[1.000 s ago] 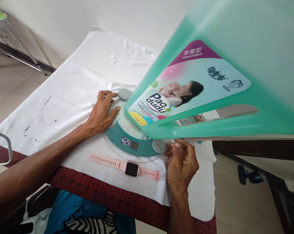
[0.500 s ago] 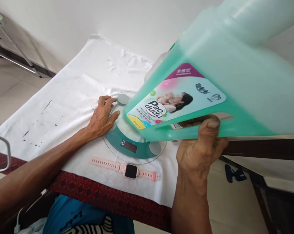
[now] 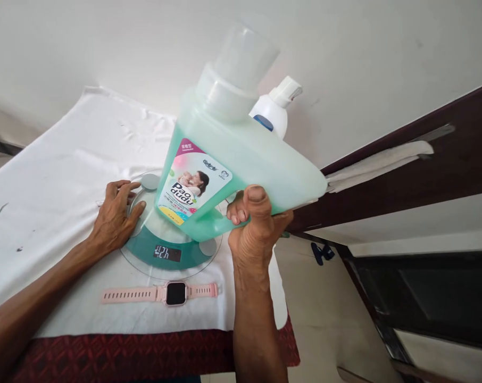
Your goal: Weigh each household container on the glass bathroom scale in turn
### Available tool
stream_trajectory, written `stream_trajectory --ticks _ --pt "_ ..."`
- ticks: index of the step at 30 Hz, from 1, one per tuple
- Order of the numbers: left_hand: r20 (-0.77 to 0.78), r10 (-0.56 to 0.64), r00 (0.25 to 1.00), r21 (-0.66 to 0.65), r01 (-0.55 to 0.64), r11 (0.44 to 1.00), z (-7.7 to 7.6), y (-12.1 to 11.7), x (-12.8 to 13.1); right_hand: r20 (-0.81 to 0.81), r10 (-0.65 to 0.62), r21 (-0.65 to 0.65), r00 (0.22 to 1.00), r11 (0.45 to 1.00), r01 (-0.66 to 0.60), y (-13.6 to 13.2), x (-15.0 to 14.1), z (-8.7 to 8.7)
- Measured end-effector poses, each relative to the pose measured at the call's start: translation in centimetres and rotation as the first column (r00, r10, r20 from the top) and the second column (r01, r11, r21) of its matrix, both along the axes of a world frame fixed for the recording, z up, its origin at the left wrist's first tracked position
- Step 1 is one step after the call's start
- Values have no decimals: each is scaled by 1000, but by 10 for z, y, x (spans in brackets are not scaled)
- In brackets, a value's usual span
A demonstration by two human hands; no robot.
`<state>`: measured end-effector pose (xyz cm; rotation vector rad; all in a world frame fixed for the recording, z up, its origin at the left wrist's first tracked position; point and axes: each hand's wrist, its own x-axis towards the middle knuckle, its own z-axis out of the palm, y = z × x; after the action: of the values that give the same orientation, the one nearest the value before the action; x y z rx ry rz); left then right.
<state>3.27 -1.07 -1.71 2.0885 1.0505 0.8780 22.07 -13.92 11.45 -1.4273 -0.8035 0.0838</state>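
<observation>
A large pale-green laundry detergent bottle (image 3: 241, 151) with a "Pao dudu" label and clear cap stands over the round glass scale (image 3: 145, 246), its base appearing to rest there. My right hand (image 3: 255, 215) is closed round the bottle's handle, thumb on the near side. At the scale's left edge lies my left hand (image 3: 117, 213), touching the glass with its thumb and fingers apart. Lit digits show upside down on the scale's display (image 3: 167, 252). In front of the scale, a pink-strapped watch (image 3: 176, 293) lies flat, its screen dark.
Behind the detergent stands a white bottle (image 3: 273, 109), partly hidden. A white cloth (image 3: 61, 159) covers the table, with a dark red patterned edge (image 3: 137, 351) at the front. To the right are a folded white cloth (image 3: 380, 165) and dark slippers (image 3: 321, 253) on the floor.
My right hand has moved from the scale's right edge up to the bottle's handle and closed on it. My left hand stays at the scale. The view has shifted right and back.
</observation>
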Motion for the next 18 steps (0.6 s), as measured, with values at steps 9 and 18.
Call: stream_trajectory --ticks 9,18 --pt "31 -32 999 7 32 999 -1 0 -4 68 -113 107 991 989 106 -86 3 60" --pt "-13 -29 999 -71 28 997 2 -2 -4 29 -220 159 975 964 213 -146 9 28"
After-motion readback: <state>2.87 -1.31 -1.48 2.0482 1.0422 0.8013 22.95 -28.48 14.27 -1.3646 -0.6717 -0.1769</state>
